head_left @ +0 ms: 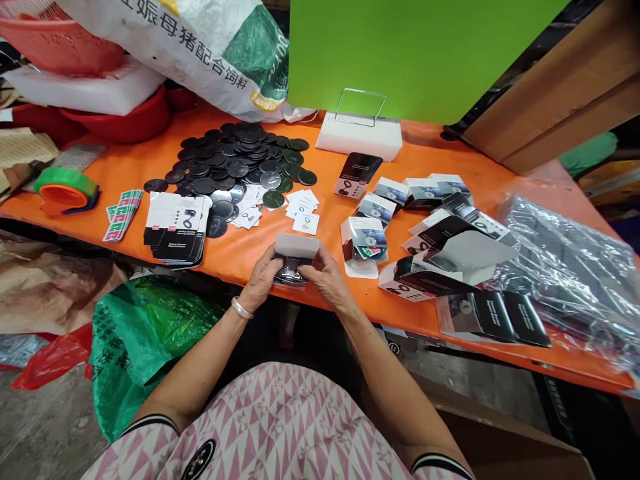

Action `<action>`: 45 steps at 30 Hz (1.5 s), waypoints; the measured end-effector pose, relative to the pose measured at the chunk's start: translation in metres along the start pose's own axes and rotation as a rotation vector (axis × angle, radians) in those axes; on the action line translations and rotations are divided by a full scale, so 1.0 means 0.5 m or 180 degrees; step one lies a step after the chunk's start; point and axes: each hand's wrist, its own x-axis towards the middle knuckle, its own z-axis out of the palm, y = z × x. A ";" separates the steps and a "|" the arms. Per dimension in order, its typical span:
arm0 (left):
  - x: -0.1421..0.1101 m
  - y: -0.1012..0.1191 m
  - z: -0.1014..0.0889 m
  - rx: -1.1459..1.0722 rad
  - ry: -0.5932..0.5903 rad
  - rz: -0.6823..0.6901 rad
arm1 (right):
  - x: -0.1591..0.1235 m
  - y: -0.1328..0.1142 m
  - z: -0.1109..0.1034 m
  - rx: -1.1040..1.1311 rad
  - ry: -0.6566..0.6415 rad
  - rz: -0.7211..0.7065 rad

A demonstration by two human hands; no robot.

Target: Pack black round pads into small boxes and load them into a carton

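Between my two hands, at the front edge of the orange table (240,250), is a small cardboard box (297,245) with its pale flap standing up. Something dark and glossy shows in its opening. My left hand (263,280) grips the box's left side, thumb over the front. On the opposite side my right hand (327,277) holds it the same way, thumb at the opening. Just beyond lie small white printed cards (306,222). A box with open flaps (367,240) stands right of my hands. To the left is a stack of black-and-white flat cartons (177,230).
Black discs (240,157) are heaped at the back left. Several printed boxes (450,247) crowd the right, beside plastic-wrapped dark items (570,267). Green tape (65,183) and a sticker stack (123,215) lie left. A green panel (415,60) stands behind a white block (360,137).
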 end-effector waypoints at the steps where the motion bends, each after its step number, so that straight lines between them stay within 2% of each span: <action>1: 0.001 -0.002 0.005 0.0158 0.0125 0.0069 | 0.000 -0.002 0.004 -0.0140 -0.0002 -0.0171; 3: 0.001 -0.005 0.008 0.0236 0.0382 0.0204 | -0.006 -0.009 0.001 -0.0626 -0.0163 -0.0630; 5: 0.000 -0.005 -0.001 -0.0050 0.0436 0.0146 | -0.016 -0.015 -0.016 -0.1264 -0.0548 -0.1124; 8: -0.007 -0.004 -0.035 -0.0675 -0.0056 -0.0153 | -0.031 -0.015 -0.040 -0.2315 -0.0944 -0.1508; 10: -0.013 -0.005 -0.058 -0.0818 -0.0503 -0.0222 | -0.041 -0.009 -0.040 -0.2900 -0.0838 -0.1544; 12: -0.018 -0.009 -0.071 -0.0596 -0.0753 -0.0206 | -0.048 0.000 -0.025 -0.3269 -0.0546 -0.1581; 15: -0.021 -0.016 -0.069 0.0039 -0.0685 -0.0114 | -0.051 0.010 0.001 -0.3584 -0.0113 -0.1794; 17: -0.022 -0.020 -0.061 0.0230 -0.0582 -0.0079 | -0.047 0.010 0.010 -0.3707 0.0037 -0.1993; 20: -0.021 -0.021 -0.054 0.0230 -0.0555 -0.0101 | -0.036 0.000 0.006 -0.3761 0.0006 -0.2113; 24: -0.020 -0.019 -0.056 0.0233 -0.0528 -0.0005 | -0.033 -0.017 -0.001 -0.3906 -0.0148 -0.2004; 31: -0.023 -0.021 -0.064 0.0505 -0.0653 0.0046 | -0.072 -0.028 -0.004 -0.4036 -0.0488 -0.1886; 35: -0.010 -0.024 -0.071 0.0657 -0.0760 0.0147 | -0.040 -0.062 -0.021 -0.3839 -0.0786 -0.1625; 38: -0.003 -0.025 -0.069 0.0628 -0.0786 0.0162 | -0.017 -0.084 -0.024 -0.3785 -0.0853 -0.1438; 42: -0.010 -0.021 -0.062 0.0518 -0.0714 0.0008 | -0.041 -0.074 -0.010 -0.3964 -0.0706 -0.1480; 45: -0.017 -0.013 -0.058 0.0593 -0.0755 -0.0061 | -0.068 -0.052 -0.011 -0.3806 -0.0686 -0.1509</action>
